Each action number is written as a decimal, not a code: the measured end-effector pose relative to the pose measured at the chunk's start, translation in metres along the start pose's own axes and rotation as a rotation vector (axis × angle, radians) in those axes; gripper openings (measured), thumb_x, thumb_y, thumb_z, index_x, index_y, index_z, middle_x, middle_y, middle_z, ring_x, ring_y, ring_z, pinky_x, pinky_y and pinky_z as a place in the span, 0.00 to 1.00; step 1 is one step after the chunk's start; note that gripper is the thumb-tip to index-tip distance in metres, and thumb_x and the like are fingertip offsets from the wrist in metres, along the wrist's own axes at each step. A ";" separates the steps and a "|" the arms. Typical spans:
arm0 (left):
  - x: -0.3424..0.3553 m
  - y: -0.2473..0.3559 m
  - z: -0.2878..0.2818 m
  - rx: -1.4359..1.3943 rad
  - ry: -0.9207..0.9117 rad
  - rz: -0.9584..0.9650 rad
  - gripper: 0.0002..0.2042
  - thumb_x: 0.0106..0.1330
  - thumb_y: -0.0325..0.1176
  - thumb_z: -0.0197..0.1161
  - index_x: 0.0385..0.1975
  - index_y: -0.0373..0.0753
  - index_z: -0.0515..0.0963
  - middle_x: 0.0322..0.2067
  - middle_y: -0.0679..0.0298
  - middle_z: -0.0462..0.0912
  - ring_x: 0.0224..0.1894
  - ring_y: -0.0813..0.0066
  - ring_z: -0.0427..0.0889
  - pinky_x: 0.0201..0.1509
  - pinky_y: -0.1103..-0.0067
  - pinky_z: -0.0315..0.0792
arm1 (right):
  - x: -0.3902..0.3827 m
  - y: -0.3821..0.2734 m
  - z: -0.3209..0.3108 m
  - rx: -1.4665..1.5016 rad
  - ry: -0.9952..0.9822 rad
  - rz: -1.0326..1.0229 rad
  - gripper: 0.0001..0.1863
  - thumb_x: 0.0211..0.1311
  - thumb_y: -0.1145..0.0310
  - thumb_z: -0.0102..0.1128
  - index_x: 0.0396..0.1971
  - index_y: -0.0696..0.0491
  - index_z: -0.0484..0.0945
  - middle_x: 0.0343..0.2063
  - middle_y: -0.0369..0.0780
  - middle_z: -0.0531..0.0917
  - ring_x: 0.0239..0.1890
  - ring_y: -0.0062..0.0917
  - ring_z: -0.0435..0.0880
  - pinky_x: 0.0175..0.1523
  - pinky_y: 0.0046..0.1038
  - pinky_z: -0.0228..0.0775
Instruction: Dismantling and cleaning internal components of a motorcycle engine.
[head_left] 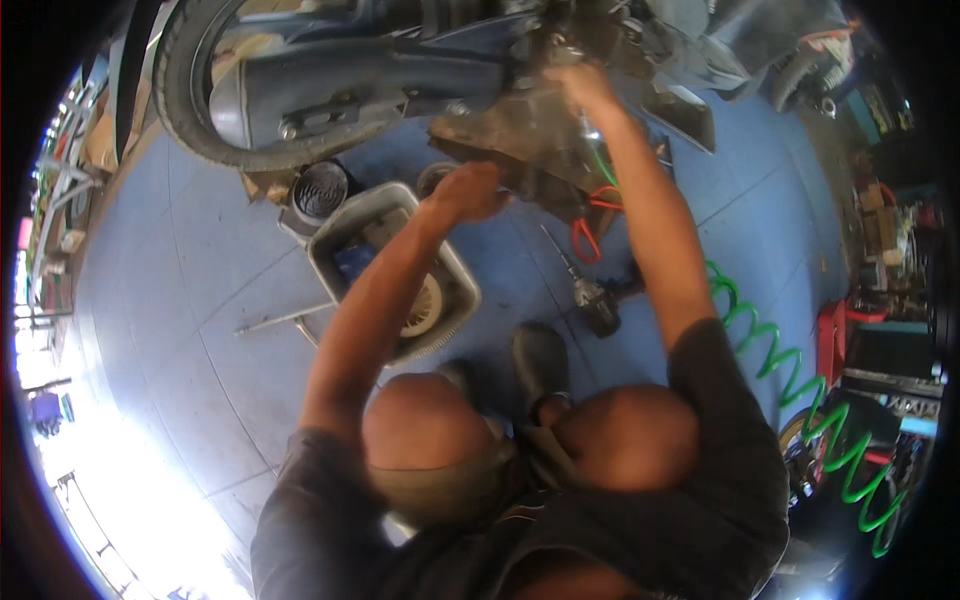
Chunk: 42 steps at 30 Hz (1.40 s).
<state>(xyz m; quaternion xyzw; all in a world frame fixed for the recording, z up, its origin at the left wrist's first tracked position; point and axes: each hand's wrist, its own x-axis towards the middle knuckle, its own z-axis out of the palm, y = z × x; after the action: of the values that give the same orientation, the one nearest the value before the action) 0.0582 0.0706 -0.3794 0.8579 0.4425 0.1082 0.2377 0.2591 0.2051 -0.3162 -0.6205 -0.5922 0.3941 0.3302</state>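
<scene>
Crouching, I reach with both arms toward the underside of a motorcycle that fills the top of the view. My right hand (585, 88) is closed near the engine, on what looks like an air blow gun (589, 127); a green hose (602, 163) hangs below it. A hazy blur covers the engine area (545, 120) beside that hand. My left hand (470, 192) is lower and to the left, its fingers curled and blurred, close to a brown flat piece (480, 140) under the engine. Whatever it grips is hidden.
A grey basin (470, 285) with a cream round part (424, 306) stands under my left forearm. On the blue floor lie a power driver with a long bit (594, 304) and an orange-red loop (584, 240). Green coiled hose (765, 335) runs right. The exhaust (360, 85) and wheel (175, 110) are upper left.
</scene>
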 end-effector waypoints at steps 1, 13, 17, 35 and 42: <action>-0.024 -0.003 -0.006 -0.072 0.084 -0.197 0.20 0.59 0.38 0.61 0.50 0.36 0.74 0.45 0.44 0.79 0.48 0.46 0.78 0.52 0.61 0.71 | -0.009 -0.001 0.000 -0.031 -0.028 -0.017 0.18 0.54 0.59 0.63 0.17 0.60 0.79 0.07 0.38 0.70 0.08 0.23 0.68 0.17 0.29 0.57; -0.178 -0.007 0.099 0.136 0.061 -0.786 0.52 0.40 0.49 0.75 0.67 0.39 0.54 0.64 0.44 0.57 0.65 0.44 0.58 0.60 0.56 0.62 | -0.007 -0.027 -0.001 0.218 -0.109 0.064 0.12 0.53 0.67 0.63 0.17 0.56 0.73 0.06 0.33 0.65 0.07 0.18 0.61 0.14 0.26 0.49; -0.175 -0.004 0.114 0.226 0.090 -0.781 0.55 0.40 0.51 0.75 0.68 0.39 0.51 0.66 0.44 0.54 0.67 0.43 0.55 0.62 0.56 0.61 | 0.004 -0.039 -0.010 0.199 -0.147 0.073 0.11 0.52 0.68 0.62 0.18 0.56 0.73 0.06 0.34 0.66 0.07 0.18 0.61 0.14 0.25 0.49; -0.180 -0.014 0.138 0.115 0.157 -0.848 0.62 0.35 0.46 0.79 0.69 0.37 0.42 0.68 0.42 0.47 0.69 0.37 0.45 0.68 0.50 0.48 | -0.087 0.011 -0.002 0.162 -0.137 0.043 0.11 0.57 0.62 0.62 0.30 0.55 0.77 0.07 0.31 0.68 0.06 0.17 0.62 0.16 0.24 0.55; -0.054 -0.002 0.065 -0.659 0.442 -0.552 0.22 0.61 0.43 0.59 0.22 0.24 0.77 0.20 0.48 0.80 0.24 0.57 0.82 0.34 0.65 0.73 | -0.248 0.009 0.029 -0.072 -0.445 -0.264 0.19 0.58 0.57 0.64 0.43 0.54 0.77 0.35 0.43 0.83 0.36 0.30 0.82 0.42 0.32 0.72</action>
<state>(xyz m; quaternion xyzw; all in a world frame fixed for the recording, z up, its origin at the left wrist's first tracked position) 0.0511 0.0074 -0.4351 0.5439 0.6355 0.3554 0.4170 0.2414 -0.0441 -0.3137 -0.4471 -0.7399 0.4528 0.2181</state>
